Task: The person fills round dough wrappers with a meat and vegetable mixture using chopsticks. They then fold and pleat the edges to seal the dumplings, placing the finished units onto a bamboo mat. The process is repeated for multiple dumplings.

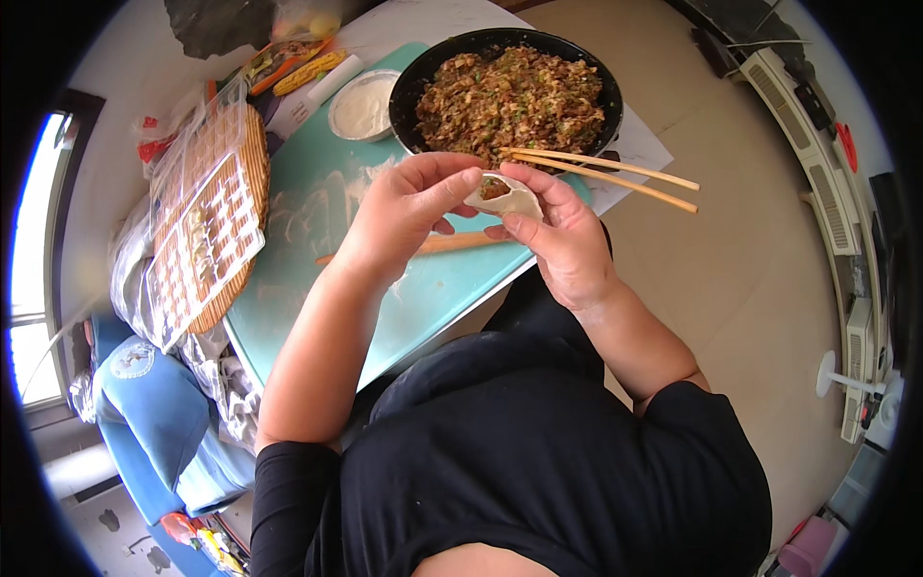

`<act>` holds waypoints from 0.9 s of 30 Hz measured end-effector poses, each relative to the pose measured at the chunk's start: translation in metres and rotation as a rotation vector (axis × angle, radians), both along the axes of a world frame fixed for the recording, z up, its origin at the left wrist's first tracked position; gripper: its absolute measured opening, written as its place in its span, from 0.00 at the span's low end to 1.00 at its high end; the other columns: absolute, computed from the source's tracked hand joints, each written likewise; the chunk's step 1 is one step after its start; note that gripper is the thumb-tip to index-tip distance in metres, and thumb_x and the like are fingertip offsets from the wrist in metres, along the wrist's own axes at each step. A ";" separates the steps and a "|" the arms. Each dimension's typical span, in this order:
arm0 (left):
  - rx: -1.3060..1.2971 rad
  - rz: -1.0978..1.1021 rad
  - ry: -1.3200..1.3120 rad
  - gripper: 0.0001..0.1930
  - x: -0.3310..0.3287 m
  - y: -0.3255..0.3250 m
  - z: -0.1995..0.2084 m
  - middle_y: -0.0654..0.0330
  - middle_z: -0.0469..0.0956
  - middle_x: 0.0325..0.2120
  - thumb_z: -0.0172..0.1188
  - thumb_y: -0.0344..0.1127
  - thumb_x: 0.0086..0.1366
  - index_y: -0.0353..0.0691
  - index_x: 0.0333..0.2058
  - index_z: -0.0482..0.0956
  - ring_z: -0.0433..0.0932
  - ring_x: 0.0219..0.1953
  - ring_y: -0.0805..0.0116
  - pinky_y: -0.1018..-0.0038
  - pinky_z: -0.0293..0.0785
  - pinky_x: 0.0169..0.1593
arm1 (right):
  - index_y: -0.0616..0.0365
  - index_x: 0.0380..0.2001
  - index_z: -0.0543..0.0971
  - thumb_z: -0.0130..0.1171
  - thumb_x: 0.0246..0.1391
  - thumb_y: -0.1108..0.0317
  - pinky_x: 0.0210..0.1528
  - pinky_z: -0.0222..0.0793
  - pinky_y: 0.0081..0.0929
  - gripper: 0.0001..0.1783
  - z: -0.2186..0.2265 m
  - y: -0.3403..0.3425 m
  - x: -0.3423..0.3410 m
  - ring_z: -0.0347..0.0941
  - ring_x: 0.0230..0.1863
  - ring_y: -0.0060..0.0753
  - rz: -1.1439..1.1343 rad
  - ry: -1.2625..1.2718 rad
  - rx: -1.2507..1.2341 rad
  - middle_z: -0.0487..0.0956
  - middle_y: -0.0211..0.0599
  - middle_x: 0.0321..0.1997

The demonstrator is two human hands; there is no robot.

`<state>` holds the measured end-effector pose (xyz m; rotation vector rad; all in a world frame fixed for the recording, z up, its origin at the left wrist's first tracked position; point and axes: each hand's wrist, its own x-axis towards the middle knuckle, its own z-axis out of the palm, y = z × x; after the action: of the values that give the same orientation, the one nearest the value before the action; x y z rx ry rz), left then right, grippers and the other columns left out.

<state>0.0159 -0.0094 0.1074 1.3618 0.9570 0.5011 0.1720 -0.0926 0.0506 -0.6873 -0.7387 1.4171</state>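
Between both hands, above the mat, is a half-folded dumpling (517,201) of pale dough. Brown filling shows through the gap at its left end. My left hand (411,204) pinches that end between thumb and fingers. On the other side, my right hand (569,240) is closed round the dumpling's right part, thumb in front. Just beyond my hands stands a black pan (402,108) heaped with chopped filling (510,96). Wooden chopsticks (625,176) lean over its near right rim. Below the hands a wooden rolling pin (454,242) lies on the teal mat, partly hidden by my left wrist.
A foil bowl of flour (363,106) sits left of the pan. Flour dusts the teal mat (308,226). At the left, a clear sectioned tray (231,264) with a few dumplings rests on a round woven tray (258,159). Blue chair cloth (154,394) is at lower left; tiled floor (721,269) lies right.
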 end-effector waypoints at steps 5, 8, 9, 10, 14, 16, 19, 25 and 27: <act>-0.044 0.034 -0.026 0.16 -0.016 -0.012 0.003 0.62 0.77 0.33 0.60 0.38 0.57 0.36 0.41 0.74 0.74 0.31 0.77 0.84 0.66 0.31 | 0.63 0.52 0.66 0.50 0.51 0.83 0.52 0.68 0.24 0.22 0.005 -0.003 -0.015 0.67 0.51 0.25 0.030 -0.028 0.074 0.69 0.37 0.52; 0.013 0.065 -0.026 0.15 -0.022 -0.015 -0.001 0.62 0.77 0.32 0.61 0.36 0.56 0.35 0.40 0.74 0.74 0.30 0.77 0.84 0.66 0.30 | 0.63 0.52 0.65 0.50 0.51 0.83 0.54 0.64 0.22 0.23 0.003 -0.004 -0.021 0.67 0.52 0.25 0.050 -0.074 0.080 0.69 0.39 0.53; 0.032 0.089 -0.019 0.15 -0.024 -0.018 -0.002 0.62 0.77 0.31 0.61 0.36 0.56 0.35 0.40 0.74 0.74 0.30 0.77 0.84 0.67 0.30 | 0.63 0.52 0.65 0.50 0.51 0.83 0.55 0.64 0.22 0.23 0.003 -0.005 -0.023 0.66 0.52 0.25 0.052 -0.070 0.071 0.69 0.39 0.53; 0.052 0.111 -0.014 0.15 -0.025 -0.020 -0.003 0.62 0.77 0.31 0.61 0.35 0.56 0.35 0.40 0.74 0.74 0.30 0.77 0.84 0.67 0.30 | 0.64 0.52 0.65 0.50 0.51 0.83 0.55 0.63 0.22 0.23 0.003 -0.006 -0.023 0.66 0.53 0.25 0.053 -0.066 0.062 0.69 0.38 0.54; -0.059 0.300 -0.196 0.13 -0.033 -0.033 -0.008 0.62 0.77 0.29 0.60 0.36 0.58 0.34 0.38 0.75 0.74 0.28 0.78 0.84 0.67 0.29 | 0.64 0.52 0.65 0.50 0.51 0.83 0.56 0.61 0.22 0.23 0.007 -0.010 -0.027 0.66 0.53 0.25 0.022 -0.048 0.081 0.69 0.38 0.54; -0.149 0.268 -0.205 0.12 -0.043 -0.036 -0.012 0.62 0.77 0.28 0.59 0.36 0.58 0.34 0.36 0.75 0.74 0.26 0.78 0.84 0.67 0.28 | 0.64 0.52 0.65 0.50 0.52 0.83 0.55 0.62 0.22 0.23 0.003 -0.009 -0.030 0.66 0.53 0.24 0.010 -0.092 0.112 0.69 0.37 0.54; -0.169 0.246 -0.189 0.10 -0.041 -0.044 -0.009 0.61 0.76 0.26 0.59 0.35 0.59 0.33 0.33 0.75 0.73 0.25 0.78 0.84 0.67 0.27 | 0.64 0.52 0.65 0.50 0.52 0.82 0.55 0.62 0.21 0.22 -0.001 -0.010 -0.037 0.67 0.52 0.24 -0.001 -0.150 0.143 0.69 0.37 0.54; -0.103 0.306 -0.223 0.15 -0.050 -0.053 -0.016 0.59 0.78 0.27 0.62 0.37 0.56 0.30 0.35 0.76 0.75 0.27 0.77 0.82 0.69 0.30 | 0.62 0.52 0.67 0.51 0.51 0.83 0.53 0.63 0.21 0.22 -0.006 -0.013 -0.049 0.68 0.50 0.24 -0.079 -0.322 0.190 0.71 0.36 0.51; -0.069 0.347 -0.237 0.16 -0.048 -0.060 -0.012 0.58 0.78 0.28 0.64 0.34 0.54 0.28 0.36 0.75 0.75 0.28 0.77 0.81 0.70 0.31 | 0.62 0.51 0.68 0.52 0.50 0.83 0.52 0.64 0.21 0.23 -0.009 -0.014 -0.052 0.68 0.50 0.24 -0.110 -0.343 0.198 0.71 0.36 0.51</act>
<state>-0.0323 -0.0695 0.0949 1.0499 1.0078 0.8641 0.1204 -0.1061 0.0415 -0.8125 -1.0770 1.1196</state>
